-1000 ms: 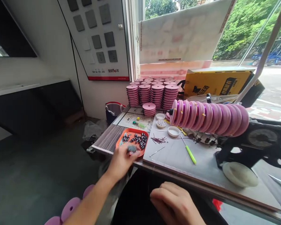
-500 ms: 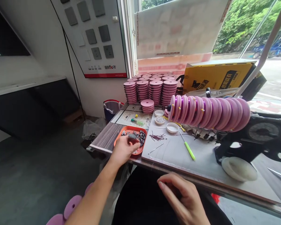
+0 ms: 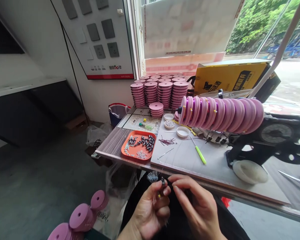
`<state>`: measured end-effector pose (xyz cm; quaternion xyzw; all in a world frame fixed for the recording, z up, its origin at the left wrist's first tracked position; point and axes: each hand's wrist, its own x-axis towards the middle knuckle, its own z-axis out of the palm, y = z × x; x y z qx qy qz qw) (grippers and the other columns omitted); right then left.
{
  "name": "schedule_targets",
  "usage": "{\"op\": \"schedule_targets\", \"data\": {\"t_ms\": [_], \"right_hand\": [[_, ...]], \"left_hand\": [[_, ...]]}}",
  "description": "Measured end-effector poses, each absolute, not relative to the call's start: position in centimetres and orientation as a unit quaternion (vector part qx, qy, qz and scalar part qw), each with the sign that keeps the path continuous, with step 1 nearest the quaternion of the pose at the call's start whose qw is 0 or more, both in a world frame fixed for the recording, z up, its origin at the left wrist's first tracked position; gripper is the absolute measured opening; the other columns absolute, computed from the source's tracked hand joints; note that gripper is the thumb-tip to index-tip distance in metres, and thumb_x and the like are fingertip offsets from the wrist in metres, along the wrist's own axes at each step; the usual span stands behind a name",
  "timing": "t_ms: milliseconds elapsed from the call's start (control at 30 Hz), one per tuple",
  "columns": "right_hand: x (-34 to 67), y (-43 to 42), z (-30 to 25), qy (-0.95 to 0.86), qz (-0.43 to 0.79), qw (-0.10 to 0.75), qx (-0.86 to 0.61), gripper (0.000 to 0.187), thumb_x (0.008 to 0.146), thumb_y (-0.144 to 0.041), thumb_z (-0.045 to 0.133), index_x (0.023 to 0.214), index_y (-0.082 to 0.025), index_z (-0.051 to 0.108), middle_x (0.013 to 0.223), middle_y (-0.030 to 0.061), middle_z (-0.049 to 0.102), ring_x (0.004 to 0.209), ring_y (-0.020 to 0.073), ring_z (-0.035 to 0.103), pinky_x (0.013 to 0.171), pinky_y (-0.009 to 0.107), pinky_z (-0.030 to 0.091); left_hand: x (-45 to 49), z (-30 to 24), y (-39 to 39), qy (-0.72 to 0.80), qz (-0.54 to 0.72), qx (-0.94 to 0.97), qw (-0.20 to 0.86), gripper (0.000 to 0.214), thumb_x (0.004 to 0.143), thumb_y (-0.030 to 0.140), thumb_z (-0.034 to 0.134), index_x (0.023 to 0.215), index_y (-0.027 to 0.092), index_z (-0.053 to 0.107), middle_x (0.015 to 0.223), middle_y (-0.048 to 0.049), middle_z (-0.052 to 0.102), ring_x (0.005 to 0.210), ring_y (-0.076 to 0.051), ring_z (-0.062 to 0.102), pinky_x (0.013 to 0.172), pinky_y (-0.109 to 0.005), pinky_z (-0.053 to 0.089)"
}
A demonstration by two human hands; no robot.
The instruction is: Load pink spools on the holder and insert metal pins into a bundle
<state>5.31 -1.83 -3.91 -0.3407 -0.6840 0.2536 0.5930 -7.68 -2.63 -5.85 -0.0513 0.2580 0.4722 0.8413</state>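
My left hand [image 3: 152,208] is above my lap, its thumb and forefinger closed on a small black part [image 3: 163,181]. A bluish-grey bundle of fine, bristle-like pieces [image 3: 152,176] sticks out of the same hand, and a yellow bit shows between the fingers. My right hand [image 3: 196,203] is just to the right with thumb and forefinger drawn together; whatever they pinch is too small to make out. Beyond the left hand, an orange tray [image 3: 125,154] on the table holds small black parts [image 3: 148,143], pale slim pieces and a heap of tiny silvery pieces [image 3: 141,154].
Pink discs fill a black machine's spindle [image 3: 222,115] at right. Stacks of pink discs [image 3: 165,90] stand behind. On the board [image 3: 175,160] lie a green-handled hook tool [image 3: 200,155], dark short strands [image 3: 166,142] and white dishes [image 3: 183,132]. Scissors [image 3: 292,178] lie right.
My left hand has left the orange tray and come back to my lap beside the right hand, now with the small black part and bristly bundle in it. The right hand has barely moved.
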Motion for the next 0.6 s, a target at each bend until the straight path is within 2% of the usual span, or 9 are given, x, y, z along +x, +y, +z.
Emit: {"op": "schedule_targets", "data": {"t_ms": [200,433,600], "right_hand": [[5.32,-1.98,-4.33,-0.704,0.260,0.566,-0.342,0.013,0.084,-0.011,0.047,0.079,-0.020,0.056,0.083,0.0042,0.065,0.075,0.0125,0.063,0.064,0.020,0.053],[5.55,-2.01,-4.16,-0.747,0.120,0.552,-0.350,0.011,0.082,-0.008,0.050,0.081,-0.019,0.053,0.075,0.0031,0.063,0.070,0.0120,0.060,0.061,0.021,0.051],[5.60,-2.00,-4.24,-0.756,0.076,0.543,-0.356,0.011,0.081,-0.007,0.050,0.081,-0.018,0.053,0.074,0.0039,0.062,0.068,0.0128,0.058,0.059,0.024,0.051]], "left_hand": [[-7.33,-5.99,-2.99,0.275,0.479,-0.065,0.831,0.013,0.062,0.011,0.073,0.065,0.007,0.061,0.051,0.0028,0.055,0.030,0.003,0.025,0.029,-0.009,0.018],[-7.34,-5.98,-2.82,0.243,0.499,-0.090,0.827,0.009,0.064,0.009,0.071,0.068,0.004,0.065,0.051,0.0020,0.054,0.030,0.003,0.019,0.028,-0.011,0.015],[-7.48,-6.12,-2.81,0.244,0.501,-0.095,0.825,0.006,0.070,0.009,0.065,0.070,0.004,0.065,0.052,0.0015,0.053,0.031,0.002,0.019,0.029,-0.011,0.015]]}}
